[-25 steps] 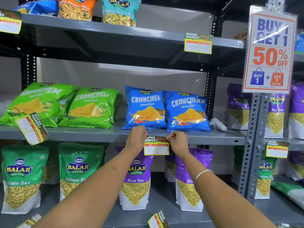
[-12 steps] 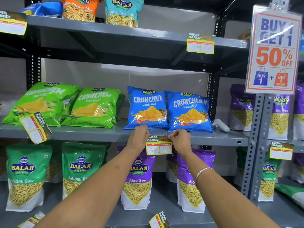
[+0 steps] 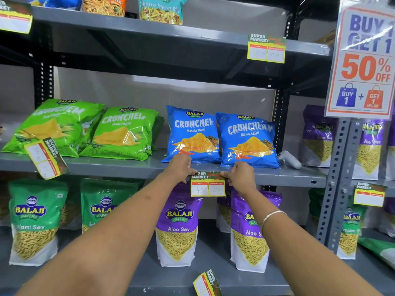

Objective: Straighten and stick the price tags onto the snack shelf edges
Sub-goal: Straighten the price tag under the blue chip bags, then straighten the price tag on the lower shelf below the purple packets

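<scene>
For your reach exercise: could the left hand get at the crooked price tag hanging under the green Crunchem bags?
Probably yes. The left hand is pinching the middle tag, but the tilted tag hangs on the same shelf edge with nothing between them.
</scene>
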`<action>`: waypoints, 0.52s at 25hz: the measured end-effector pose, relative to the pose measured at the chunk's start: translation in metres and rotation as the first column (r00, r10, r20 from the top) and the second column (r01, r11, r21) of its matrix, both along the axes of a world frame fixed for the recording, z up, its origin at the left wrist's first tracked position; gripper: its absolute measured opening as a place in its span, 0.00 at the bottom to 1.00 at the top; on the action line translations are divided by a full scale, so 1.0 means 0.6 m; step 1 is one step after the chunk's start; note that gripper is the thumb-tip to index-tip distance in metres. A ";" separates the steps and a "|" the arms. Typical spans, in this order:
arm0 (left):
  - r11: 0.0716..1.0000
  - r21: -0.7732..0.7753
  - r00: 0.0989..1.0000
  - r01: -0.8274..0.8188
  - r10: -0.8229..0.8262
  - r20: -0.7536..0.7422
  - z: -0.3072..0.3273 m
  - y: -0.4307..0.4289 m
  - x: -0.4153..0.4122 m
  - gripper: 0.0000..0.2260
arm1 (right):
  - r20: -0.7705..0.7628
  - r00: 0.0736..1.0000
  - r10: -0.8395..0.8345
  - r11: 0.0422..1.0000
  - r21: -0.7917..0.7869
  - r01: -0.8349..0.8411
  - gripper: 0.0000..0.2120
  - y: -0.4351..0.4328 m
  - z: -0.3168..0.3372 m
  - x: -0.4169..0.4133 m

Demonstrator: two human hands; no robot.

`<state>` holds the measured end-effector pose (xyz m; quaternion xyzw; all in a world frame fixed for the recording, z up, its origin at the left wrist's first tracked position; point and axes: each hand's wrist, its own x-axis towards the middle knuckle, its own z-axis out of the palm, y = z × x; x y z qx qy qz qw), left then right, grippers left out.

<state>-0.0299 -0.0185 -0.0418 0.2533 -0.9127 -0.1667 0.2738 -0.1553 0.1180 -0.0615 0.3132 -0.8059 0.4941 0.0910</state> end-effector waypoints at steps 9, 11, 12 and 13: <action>0.999 0.028 0.938 -0.039 0.046 -0.343 -0.077 0.022 0.030 0.23 | -0.038 0.994 -0.104 0.994 -0.036 0.103 0.24 0.024 -0.067 0.017; 0.990 0.050 0.898 -0.133 0.141 -0.418 -0.153 0.018 0.046 0.18 | 0.070 0.983 -0.170 0.981 -0.079 0.176 0.22 0.041 -0.151 0.009; 0.981 0.079 0.902 -0.177 0.194 -0.387 -0.197 0.017 0.051 0.15 | 0.173 0.968 -0.183 0.979 -0.057 0.195 0.20 0.051 -0.198 0.005; 0.970 0.118 0.921 -0.211 0.238 -0.307 -0.241 0.019 0.053 0.14 | 0.273 0.939 -0.210 0.973 -0.031 0.227 0.18 0.059 -0.250 -0.002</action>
